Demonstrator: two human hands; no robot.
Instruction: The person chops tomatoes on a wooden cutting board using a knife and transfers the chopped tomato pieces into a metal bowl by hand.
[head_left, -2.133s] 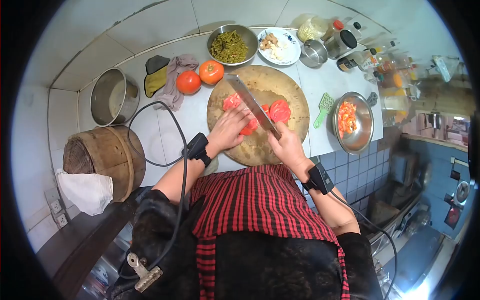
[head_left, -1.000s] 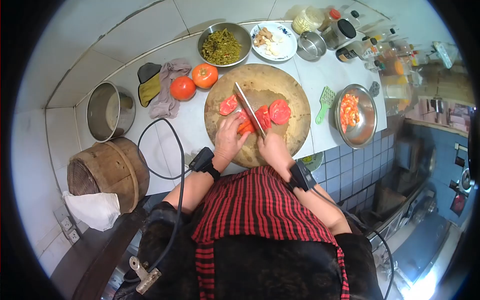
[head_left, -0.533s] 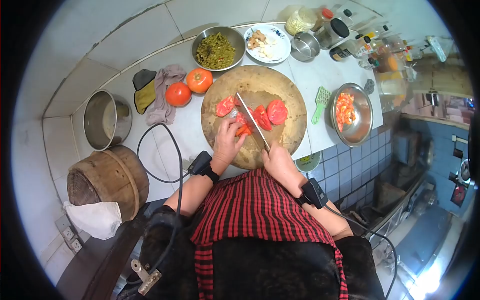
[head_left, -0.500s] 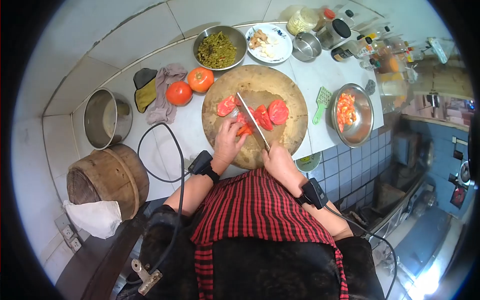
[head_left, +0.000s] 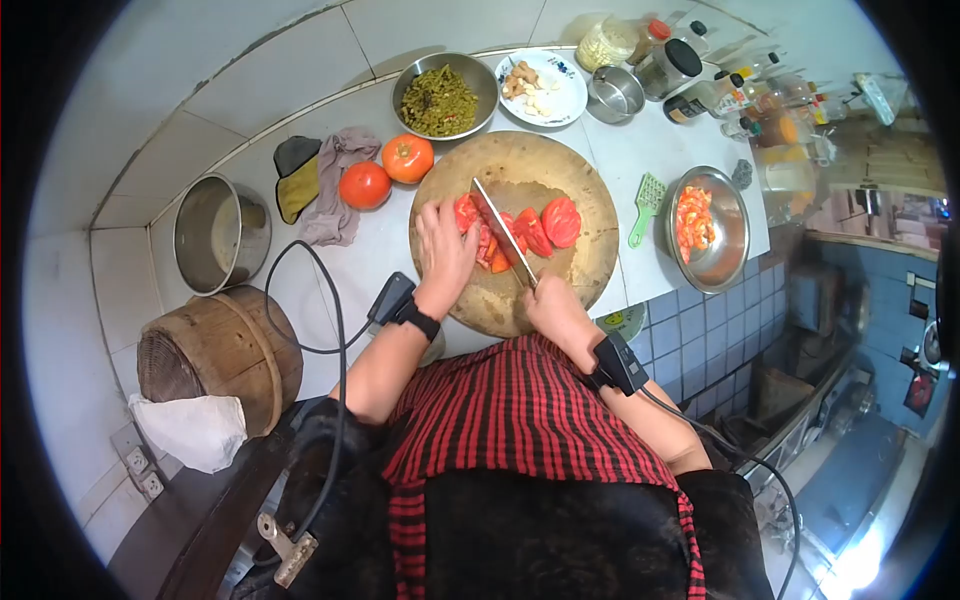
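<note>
My right hand (head_left: 556, 312) grips the handle of a kitchen knife (head_left: 503, 230). Its blade slants up and left over a round wooden cutting board (head_left: 570, 180), among the cut tomato pieces (head_left: 490, 250). On the blade's left side, my left hand (head_left: 443, 262) has its fingers stretched out, with the fingertips and thumb beside tomato pieces and touching them. To the right of the blade rest larger tomato chunks (head_left: 534, 232) and a cut tomato part (head_left: 561, 221). Two whole tomatoes (head_left: 364, 185) sit just left of the board.
Behind the board stand a bowl of chopped greens (head_left: 438, 102), a plate with ginger and garlic (head_left: 560, 95) and a metal cup (head_left: 616, 94). On the right are a green grater (head_left: 647, 205) and a steel bowl (head_left: 735, 235) with chopped tomato. A pot (head_left: 200, 235) and wooden bucket (head_left: 225, 350) stand left.
My left hand has moved up and left, its bent fingers now stretched toward the upper-left tomato pieces. The knife stays in my right hand at nearly the same place.
</note>
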